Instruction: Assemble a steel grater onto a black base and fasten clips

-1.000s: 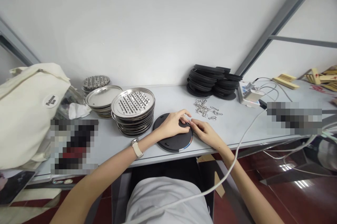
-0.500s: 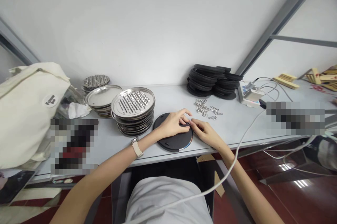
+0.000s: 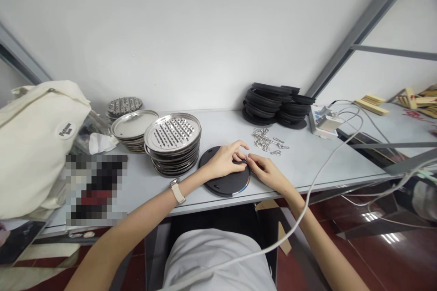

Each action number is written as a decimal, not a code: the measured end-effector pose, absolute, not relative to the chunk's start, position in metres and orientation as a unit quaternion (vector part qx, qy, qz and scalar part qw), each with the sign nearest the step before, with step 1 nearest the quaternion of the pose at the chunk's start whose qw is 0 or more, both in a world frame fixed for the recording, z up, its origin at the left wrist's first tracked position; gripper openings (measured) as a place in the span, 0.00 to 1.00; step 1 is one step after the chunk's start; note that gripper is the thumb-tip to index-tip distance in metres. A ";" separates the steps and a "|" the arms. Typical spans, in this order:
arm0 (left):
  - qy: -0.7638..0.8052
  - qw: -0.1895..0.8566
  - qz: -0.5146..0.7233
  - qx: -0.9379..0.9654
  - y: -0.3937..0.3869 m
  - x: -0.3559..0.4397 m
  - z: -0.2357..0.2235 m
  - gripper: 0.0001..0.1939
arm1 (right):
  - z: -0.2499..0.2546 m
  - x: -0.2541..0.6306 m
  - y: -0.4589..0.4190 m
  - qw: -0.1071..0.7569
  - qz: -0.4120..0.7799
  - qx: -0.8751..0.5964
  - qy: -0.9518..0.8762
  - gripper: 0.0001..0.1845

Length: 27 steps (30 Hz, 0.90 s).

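Observation:
A round black disc (image 3: 223,184) lies flat near the table's front edge, with a coloured strip along its near right rim. My left hand (image 3: 226,160) rests across its top, thumb and fingers closed at the right rim. At that same rim my right hand (image 3: 265,170) has thumb and fingertips pinched together, meeting the left fingertips. What lies between the right fingertips is too small and covered to name. Beyond the hands is a scatter of small metal clasps and rings (image 3: 262,140). Left of the disc stands a stack of round metal grater plates (image 3: 174,145).
Stacks of black discs (image 3: 268,102) stand against the wall. More round metal plates (image 3: 134,125) are behind the grater stack, beside a cream bag (image 3: 41,145). A power strip (image 3: 322,122) sits at right; a white cable (image 3: 309,191) hangs across my right forearm.

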<state>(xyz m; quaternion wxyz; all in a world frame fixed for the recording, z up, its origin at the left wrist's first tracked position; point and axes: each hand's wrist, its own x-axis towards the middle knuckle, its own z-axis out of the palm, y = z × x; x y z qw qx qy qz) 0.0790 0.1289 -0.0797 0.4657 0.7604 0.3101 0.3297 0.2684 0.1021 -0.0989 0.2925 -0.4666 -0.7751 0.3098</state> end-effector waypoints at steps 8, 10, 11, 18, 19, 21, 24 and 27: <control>0.311 0.461 0.328 0.764 0.129 0.079 -0.080 0.24 | -0.098 0.268 0.102 0.292 0.311 -0.468 -0.774 0.19; 0.312 0.458 0.327 0.765 0.129 0.079 -0.080 0.25 | -0.098 0.268 0.102 0.290 0.309 -0.469 -0.775 0.19; 0.312 0.458 0.327 0.765 0.129 0.078 -0.080 0.25 | -0.098 0.268 0.102 0.290 0.309 -0.470 -0.775 0.19; 0.315 0.457 0.324 0.766 0.128 0.078 -0.078 0.25 | -0.098 0.269 0.101 0.289 0.310 -0.468 -0.775 0.19; 0.317 0.456 0.324 0.766 0.128 0.078 -0.078 0.25 | -0.098 0.269 0.101 0.290 0.310 -0.468 -0.775 0.19; 0.319 0.457 0.323 0.765 0.128 0.078 -0.077 0.25 | -0.098 0.269 0.101 0.291 0.310 -0.466 -0.776 0.19; 0.316 0.463 0.323 0.763 0.127 0.078 -0.077 0.26 | -0.097 0.268 0.101 0.290 0.310 -0.465 -0.777 0.19; 0.315 0.460 0.324 0.764 0.127 0.077 -0.076 0.26 | -0.096 0.268 0.101 0.287 0.313 -0.464 -0.777 0.19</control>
